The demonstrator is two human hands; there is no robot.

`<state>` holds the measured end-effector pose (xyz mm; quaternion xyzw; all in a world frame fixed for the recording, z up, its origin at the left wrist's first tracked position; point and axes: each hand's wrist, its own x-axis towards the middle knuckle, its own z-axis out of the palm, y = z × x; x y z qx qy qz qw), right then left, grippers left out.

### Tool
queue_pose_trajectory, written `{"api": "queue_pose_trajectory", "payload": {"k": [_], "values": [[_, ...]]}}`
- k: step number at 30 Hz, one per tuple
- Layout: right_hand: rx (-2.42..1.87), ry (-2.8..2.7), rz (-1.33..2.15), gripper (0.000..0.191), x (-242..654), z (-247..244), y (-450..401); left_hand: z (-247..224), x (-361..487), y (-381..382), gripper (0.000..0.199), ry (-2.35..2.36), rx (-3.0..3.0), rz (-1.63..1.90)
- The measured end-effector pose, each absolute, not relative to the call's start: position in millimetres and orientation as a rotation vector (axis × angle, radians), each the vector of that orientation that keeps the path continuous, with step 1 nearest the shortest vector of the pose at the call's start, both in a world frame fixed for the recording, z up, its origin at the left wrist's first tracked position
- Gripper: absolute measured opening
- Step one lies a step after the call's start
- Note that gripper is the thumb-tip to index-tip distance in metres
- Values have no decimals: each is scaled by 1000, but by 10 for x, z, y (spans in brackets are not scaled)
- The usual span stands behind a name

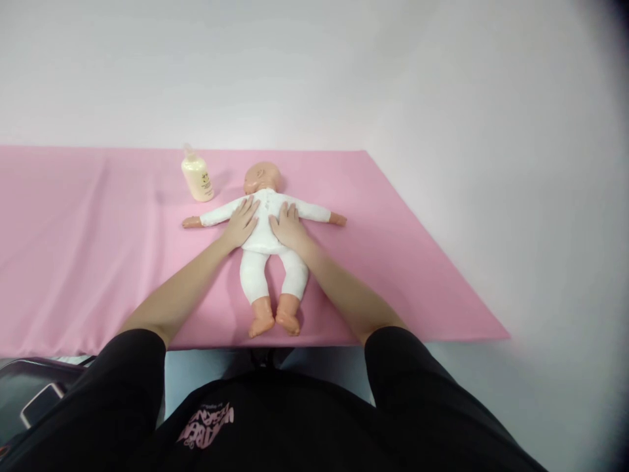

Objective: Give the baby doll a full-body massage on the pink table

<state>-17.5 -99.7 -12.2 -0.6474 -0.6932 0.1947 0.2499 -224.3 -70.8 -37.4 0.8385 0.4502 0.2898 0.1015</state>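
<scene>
Left hand: The left hand (241, 224) lay flat, palm down and open, on the near-left side of the doll's trunk, fingers slightly parted and pointing toward its head.
Right hand: The right hand (289, 228) lay flat and open too, on the other side of the trunk, thumb angled inward.
Doll: The doll (266, 229) was directly under both hands, a strip of white top showing between them; its head lay beyond the fingertips, its legs between the forearms, feet toward the wearer.
Doll's arms: Both were spread outward past the hands, white-sleeved, resting on the pink cover (393, 282).
Bottle: A pump bottle (198, 178) of pale yellow stuff stood beyond the left hand, apart from it, near the doll's head; label too small to read.
Pink cover: It ran under doll and bottle, wrinkled at left, with a slanting edge at right.
Wearer: Black shirt (295, 419), pink lettering on the chest, short sleeves.
Lower left: A phone-like object (42, 405) rested on a dark surface (17, 383), partly cut off by the sleeve.
</scene>
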Motion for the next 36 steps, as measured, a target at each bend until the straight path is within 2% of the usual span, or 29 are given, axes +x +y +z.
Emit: {"api": "queue_pose_trajectory", "payload": {"k": [5,10,13,19,29,36], "values": [[-1654,-1985,473,88,-353,-156,-1240,-434,-2237,-678,78,1316,2453,925],[-1400,-2387,454,90,-454,71,-1440,-478,-2241,-625,77,1255,2441,919],[-1341,-2448,491,85,-402,190,-1370,-473,-2235,-608,79,1245,2445,890],[-1451,-2309,503,77,-125,166,-1024,-391,-2208,-669,76,1283,2459,833],[-1625,-1992,519,72,220,-169,-671,-243,-2202,-785,70,1372,2479,834],[-1669,-1898,326,63,392,-267,-578,-276,-2280,-725,72,1668,2369,902]]}}
